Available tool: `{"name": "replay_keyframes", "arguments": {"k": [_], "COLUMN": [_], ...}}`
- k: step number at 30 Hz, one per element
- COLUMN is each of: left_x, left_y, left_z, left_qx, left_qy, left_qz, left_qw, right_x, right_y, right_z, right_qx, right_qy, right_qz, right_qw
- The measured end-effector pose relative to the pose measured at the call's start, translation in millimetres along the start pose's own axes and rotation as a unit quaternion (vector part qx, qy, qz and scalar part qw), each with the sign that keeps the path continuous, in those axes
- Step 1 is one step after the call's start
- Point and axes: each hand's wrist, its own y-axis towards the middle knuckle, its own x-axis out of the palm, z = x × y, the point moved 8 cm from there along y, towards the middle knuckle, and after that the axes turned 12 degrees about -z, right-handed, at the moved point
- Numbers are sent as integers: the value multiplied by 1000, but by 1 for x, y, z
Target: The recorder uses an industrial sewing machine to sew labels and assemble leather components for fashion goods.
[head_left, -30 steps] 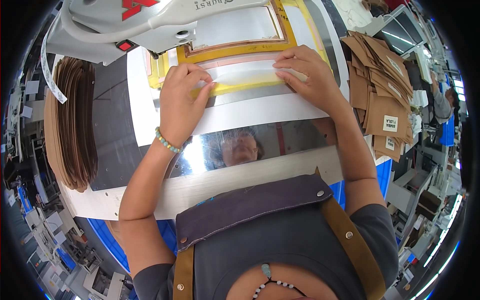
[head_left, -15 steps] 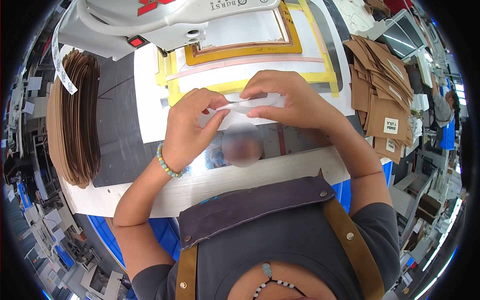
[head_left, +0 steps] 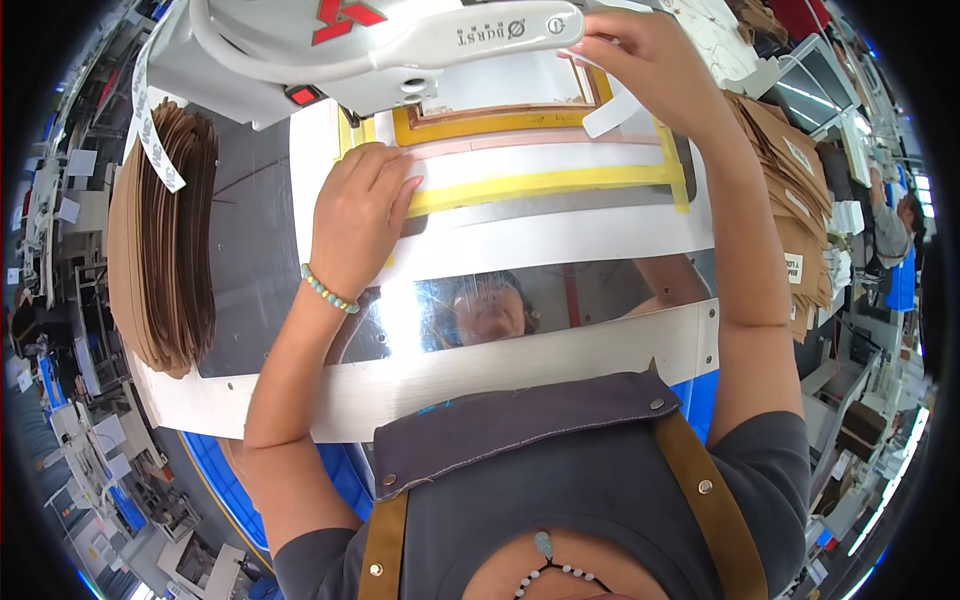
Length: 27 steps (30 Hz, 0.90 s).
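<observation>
My right hand [head_left: 645,65] is raised at the far right, beside the end of the machine's pale grey handle [head_left: 530,27]. Its fingers are closed, and a narrow white strip [head_left: 612,115] hangs below them. Farther left, my left hand [head_left: 362,200] lies over the left edge of the yellow-taped area, thumb apart from the loosely bent fingers, with nothing visible in it. Between the hands is a yellow frame [head_left: 500,127] with a white middle. Yellow tape [head_left: 540,184] and a pink strip [head_left: 550,143] cross the white sheet [head_left: 560,232] in front of it.
A grey machine [head_left: 300,50] overhangs the back left, a printed ribbon [head_left: 160,145] dangling from it. Brown folded pieces stand in a row [head_left: 160,250] at left; more brown pieces with white labels [head_left: 790,190] pile up at right. A shiny metal plate [head_left: 590,300] lies nearest me.
My hands, together on a white strip before, are now apart. The right has gone far and right with the strip; the left has let go and settled on the work surface.
</observation>
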Motion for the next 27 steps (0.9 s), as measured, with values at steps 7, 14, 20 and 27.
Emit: {"name": "replay_keyframes", "arguments": {"k": [7,14,20,27], "left_x": [36,37,37,35], "left_y": [-3,1,2,2], "left_z": [-20,-24,-23,-24], "left_qx": [-77,-78,-79,-84], "left_qy": [54,57,67,65], "left_qz": [-93,-106,-104,-97], "left_qw": [991,990,989,990], "right_x": [88,109,115,86], "right_y": [82,100,108,95], "right_z": [1,-21,-33,-12], "right_qx": [-87,-50,-41,-99], "right_qy": [121,219,138,243], "right_qz": [-54,-105,-95,-84], "right_qw": [987,969,985,961]}}
